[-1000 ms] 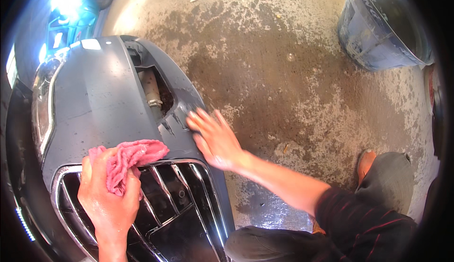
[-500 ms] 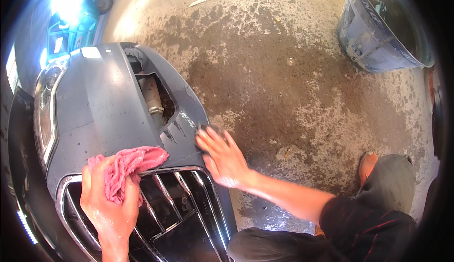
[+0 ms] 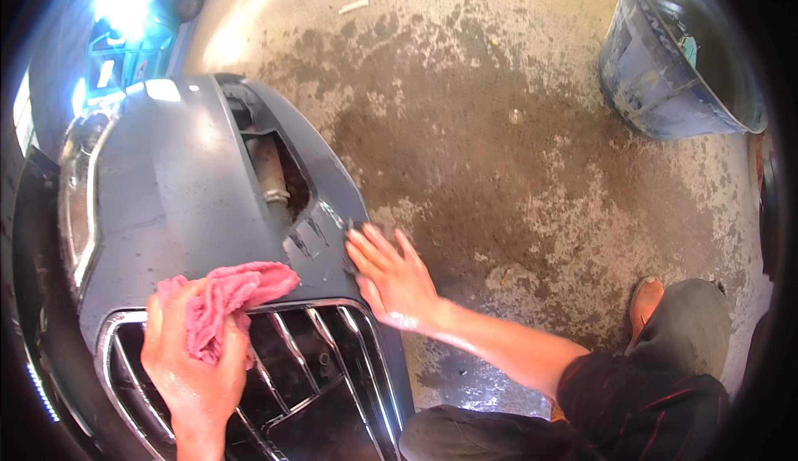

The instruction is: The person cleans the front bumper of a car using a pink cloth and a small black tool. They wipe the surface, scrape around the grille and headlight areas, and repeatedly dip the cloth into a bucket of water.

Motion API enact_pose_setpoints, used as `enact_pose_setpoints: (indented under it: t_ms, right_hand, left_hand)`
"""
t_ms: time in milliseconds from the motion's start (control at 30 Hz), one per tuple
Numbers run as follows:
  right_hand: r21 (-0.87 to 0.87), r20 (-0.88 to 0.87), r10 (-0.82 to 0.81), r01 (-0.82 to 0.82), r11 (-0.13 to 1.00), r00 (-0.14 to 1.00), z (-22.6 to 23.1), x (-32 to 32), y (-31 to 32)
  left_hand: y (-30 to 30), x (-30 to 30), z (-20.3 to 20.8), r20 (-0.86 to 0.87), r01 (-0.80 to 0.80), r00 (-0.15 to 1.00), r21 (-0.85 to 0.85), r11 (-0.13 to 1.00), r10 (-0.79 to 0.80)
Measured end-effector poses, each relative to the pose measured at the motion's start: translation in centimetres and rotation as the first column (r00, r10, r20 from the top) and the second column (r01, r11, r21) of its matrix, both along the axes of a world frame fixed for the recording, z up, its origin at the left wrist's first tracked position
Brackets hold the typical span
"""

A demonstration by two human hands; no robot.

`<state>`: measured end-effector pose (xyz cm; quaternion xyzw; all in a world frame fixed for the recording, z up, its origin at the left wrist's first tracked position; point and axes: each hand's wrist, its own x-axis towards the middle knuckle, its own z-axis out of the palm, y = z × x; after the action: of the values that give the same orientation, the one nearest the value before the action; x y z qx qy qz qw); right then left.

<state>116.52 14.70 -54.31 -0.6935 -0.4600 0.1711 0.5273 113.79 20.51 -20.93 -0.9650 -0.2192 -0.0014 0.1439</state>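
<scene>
My left hand is closed round a crumpled pink cloth, held over the top edge of the chrome-trimmed grille. Beyond it lies the grey car bumper, with small wet spots on its surface. At the bumper's right side, my right hand lies with fingers stretched, pressing a small dark pad against the panel. Only the pad's edge shows past the fingertips; its kind I cannot tell. Dark scratch-like marks run just left of those fingers, below an opening with a metal cylinder inside.
A large grey bucket holding dark liquid stands at the far right. The concrete floor is wet in broad patches. A headlight edges the bumper's left. A bright lamp shines at upper left. My shoe is at right.
My view has shifted slightly, so the bucket sits a little lower. The right hand stays at the bumper's edge with barely any movement; the left still grips the cloth.
</scene>
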Motion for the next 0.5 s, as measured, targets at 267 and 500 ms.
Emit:
enact_pose_setpoints:
  t_ms: [267, 500]
  right_hand:
    - [0.172, -0.068, 0.059, -0.046, 0.984, 0.996, 0.4, 4.5, 6.8]
    - [0.174, -0.008, 0.183, -0.179, 0.968, 0.983, 0.2, 4.9, 3.9]
  left_hand:
    - [0.0, 0.2, -0.1, -0.012, -0.024, 1.0, -0.012, 1.0, 0.024]
    - [0.0, 0.0, -0.7, 0.004, -0.072, 0.997, -0.04, 0.997, 0.072]
